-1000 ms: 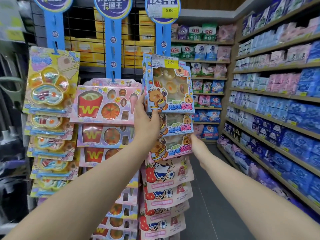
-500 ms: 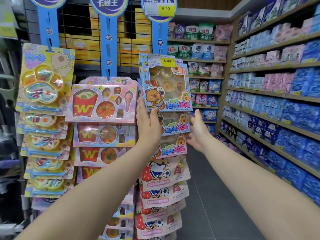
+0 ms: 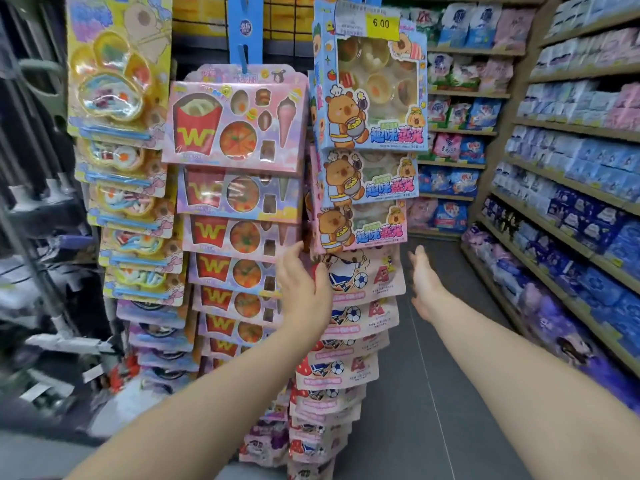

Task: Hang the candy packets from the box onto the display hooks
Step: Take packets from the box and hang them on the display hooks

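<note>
Packets (image 3: 367, 105): light, stiff card with fragile window; grip them by the edges. Your left hand (image 3: 304, 285) and right hand (image 3: 424, 278) are open, empty.

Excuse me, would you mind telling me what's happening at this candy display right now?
A person is stocking hanging strips of candy in a shop aisle. Both hands are empty at this moment: the left hand rests open against the strawberry football pouches, just below the blue capybara boxes, while the right hand hangs open in the air beside the strip, touching nothing. The pink fast-food packs hang in the next column.
</note>
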